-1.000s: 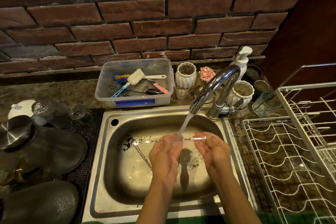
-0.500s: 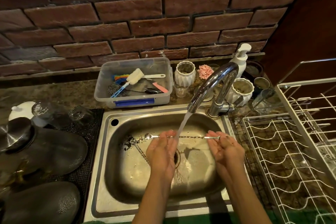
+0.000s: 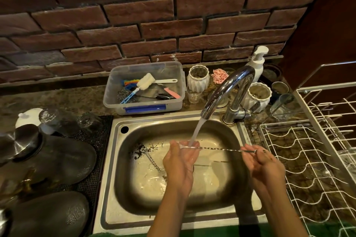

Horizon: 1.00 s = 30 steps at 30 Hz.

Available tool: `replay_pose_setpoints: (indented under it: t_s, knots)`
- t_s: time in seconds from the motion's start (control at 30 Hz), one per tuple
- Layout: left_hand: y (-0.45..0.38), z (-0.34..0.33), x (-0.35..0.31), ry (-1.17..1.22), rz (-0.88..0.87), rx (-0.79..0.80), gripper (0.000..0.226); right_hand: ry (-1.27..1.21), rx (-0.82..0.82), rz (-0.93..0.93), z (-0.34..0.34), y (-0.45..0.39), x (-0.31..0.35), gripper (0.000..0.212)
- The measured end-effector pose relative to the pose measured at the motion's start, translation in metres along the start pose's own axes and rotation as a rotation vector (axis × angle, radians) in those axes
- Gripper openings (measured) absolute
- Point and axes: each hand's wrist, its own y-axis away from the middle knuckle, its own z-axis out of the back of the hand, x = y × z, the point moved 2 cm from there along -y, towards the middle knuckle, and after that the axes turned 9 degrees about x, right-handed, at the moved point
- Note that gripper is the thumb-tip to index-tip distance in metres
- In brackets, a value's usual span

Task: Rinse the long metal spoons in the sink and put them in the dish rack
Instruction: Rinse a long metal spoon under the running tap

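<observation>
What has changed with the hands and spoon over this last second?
The long spoon slid rightward: its bowl, earlier sticking out left, now sits in the left hand under the water stream. The right hand drew toward the dish rack. Both keep holding it; a second spoon stays in the sink.

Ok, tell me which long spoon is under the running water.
The spoon held level between the left hand and right hand; the other spoon lies on the sink floor.

Your way right to the dish rack (image 3: 300, 161) lay open over the sink (image 3: 243, 136) rim; its wire bays stood bare. The faucet (image 3: 227, 90) arched overhead behind your hands, and a second spoon (image 3: 152, 160) lay on the basin floor.
</observation>
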Motion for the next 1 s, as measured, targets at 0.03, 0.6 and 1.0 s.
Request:
replay_pose_setpoints:
  t_s: [0.03,0.6,1.0]
  knots:
    - [0.000,-0.002,0.004,-0.002,0.008,-0.002,0.033,-0.008,-0.003,0.015,0.004,0.003,0.002,0.029]
    - [-0.004,-0.015,0.010,-0.175,-0.055,-0.003,0.016,-0.076,-0.007,0.103,0.016,0.016,0.010,0.028]
    - [0.009,-0.008,0.013,-0.016,0.073,0.000,0.023,0.128,0.144,0.004,-0.022,0.015,-0.029,0.022]
